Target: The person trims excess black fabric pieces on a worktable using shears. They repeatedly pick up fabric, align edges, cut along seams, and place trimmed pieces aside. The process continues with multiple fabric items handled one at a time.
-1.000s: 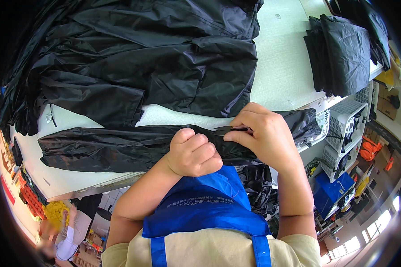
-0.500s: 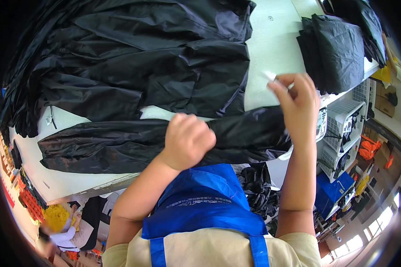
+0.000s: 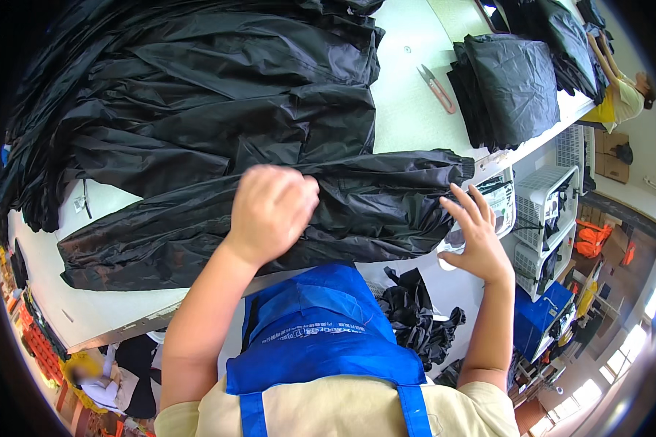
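A long black garment [image 3: 383, 197] of thin shiny fabric lies along the near edge of the table, its gathered end to the right. On its upper edge rests my left hand [image 3: 273, 215], closed with the fingers curled into the fabric; the fingertips are hidden and slightly blurred. My right hand [image 3: 479, 233] is open beside the garment's right end, fingers spread, with nothing in it. Thread snips [image 3: 437, 89] with reddish handles lie on the table beyond that hand. More black garments [image 3: 233, 87] lie spread out in layers at the far left.
A folded black stack [image 3: 506, 91] stands at the far right of the pale table [image 3: 408, 80]. White baskets [image 3: 550, 197] are below on the right, near a blue box [image 3: 543, 309]. Crumpled black fabric [image 3: 419, 313] lies below the table edge. Other people are at both sides.
The thread snips have left my right hand and lie on the table. That hand has come down nearer and opened. My left hand has slid left; the garment's right end has spread wider.
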Demonstrator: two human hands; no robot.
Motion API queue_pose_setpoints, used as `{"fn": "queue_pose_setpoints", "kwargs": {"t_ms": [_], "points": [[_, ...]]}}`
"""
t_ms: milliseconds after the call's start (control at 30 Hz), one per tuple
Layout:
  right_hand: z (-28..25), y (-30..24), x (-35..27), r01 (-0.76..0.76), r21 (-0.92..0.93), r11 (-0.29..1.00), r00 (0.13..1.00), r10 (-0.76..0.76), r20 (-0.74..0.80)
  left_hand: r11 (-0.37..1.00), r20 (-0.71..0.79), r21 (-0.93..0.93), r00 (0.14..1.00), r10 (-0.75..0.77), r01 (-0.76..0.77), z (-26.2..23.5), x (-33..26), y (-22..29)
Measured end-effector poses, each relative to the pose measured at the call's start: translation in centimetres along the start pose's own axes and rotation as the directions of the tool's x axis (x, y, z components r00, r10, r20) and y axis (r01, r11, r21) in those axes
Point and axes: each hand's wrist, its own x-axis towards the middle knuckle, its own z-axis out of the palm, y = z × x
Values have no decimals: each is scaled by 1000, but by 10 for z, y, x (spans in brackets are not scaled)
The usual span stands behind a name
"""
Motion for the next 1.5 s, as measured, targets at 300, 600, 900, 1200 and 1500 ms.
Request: {"fn": "queue_pose_setpoints", "kwargs": {"t_ms": [300, 600, 900, 1200, 1500], "points": [[33, 18, 10, 258, 79, 963, 958, -245, -150, 880, 592, 99, 684, -427, 464, -61, -67, -42], [54, 66, 7, -163, 884, 438, 878, 472, -72, 819, -30, 451, 923, -383, 354, -44, -96, -18], [43, 72, -43, 7, 893, -449, 912, 370, 179, 865, -213, 148, 870, -445, 479, -4, -146, -1], [-1, -301, -3, 304, 807, 506, 850, -527, 10, 928, 5, 30, 928, -373, 373, 24, -132, 55], [140, -427, 67, 825, 341, 451, 474, -880, 17, 792, -87, -353, 826, -558, 498, -84, -199, 64]]}}
